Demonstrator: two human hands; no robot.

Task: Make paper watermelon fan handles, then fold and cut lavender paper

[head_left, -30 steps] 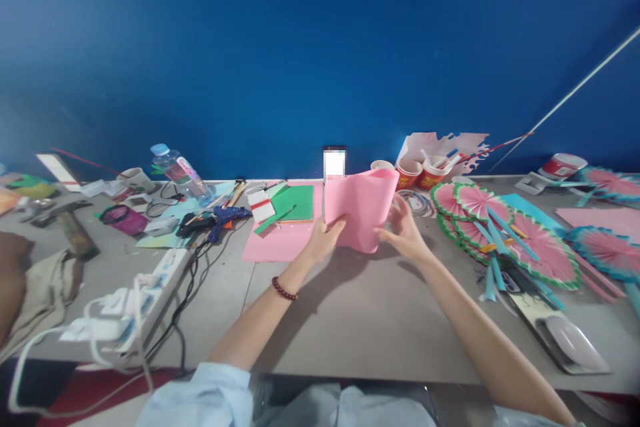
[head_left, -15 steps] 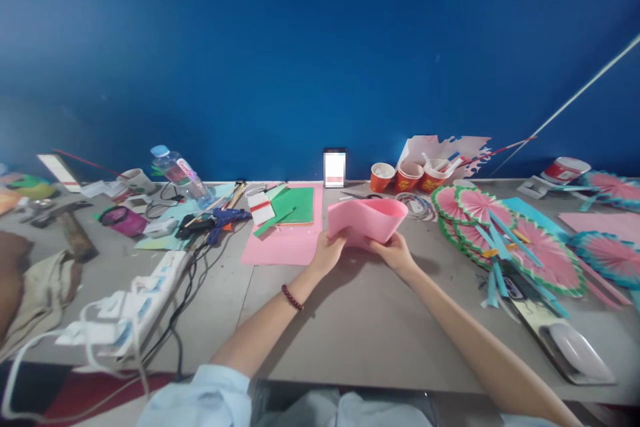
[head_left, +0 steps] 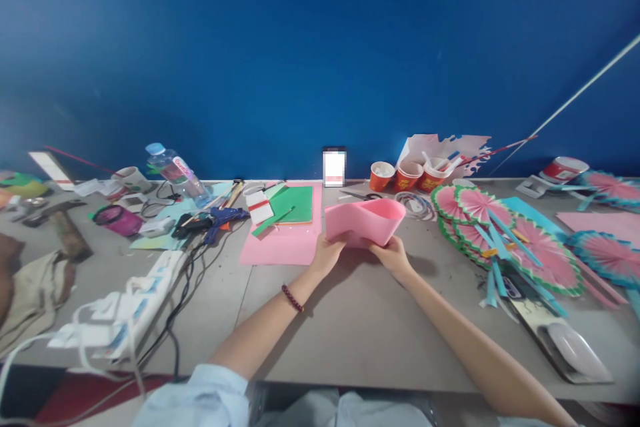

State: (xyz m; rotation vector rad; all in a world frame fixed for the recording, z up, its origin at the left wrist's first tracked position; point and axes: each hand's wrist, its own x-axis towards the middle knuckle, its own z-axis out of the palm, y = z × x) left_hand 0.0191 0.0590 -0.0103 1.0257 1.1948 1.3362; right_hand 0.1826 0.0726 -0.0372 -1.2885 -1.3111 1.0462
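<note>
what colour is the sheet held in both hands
The sheet is pink; it shows best in the head view.

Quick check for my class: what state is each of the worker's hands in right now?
Left hand: closed, holding the curled pink sheet near its left side.
Right hand: closed, holding the same sheet near its lower right.

No word or number can be read with certainty. The clear bottle [head_left: 196, 192] bears a pink label [head_left: 184, 168] with white lettering, too blurred to spell out. Yellow characters or emblems mark the red paper cups [head_left: 406, 183], too small to decipher. The screen [head_left: 334, 168] against the wall [head_left: 320, 60] is pixelated, its content illegible.
</note>
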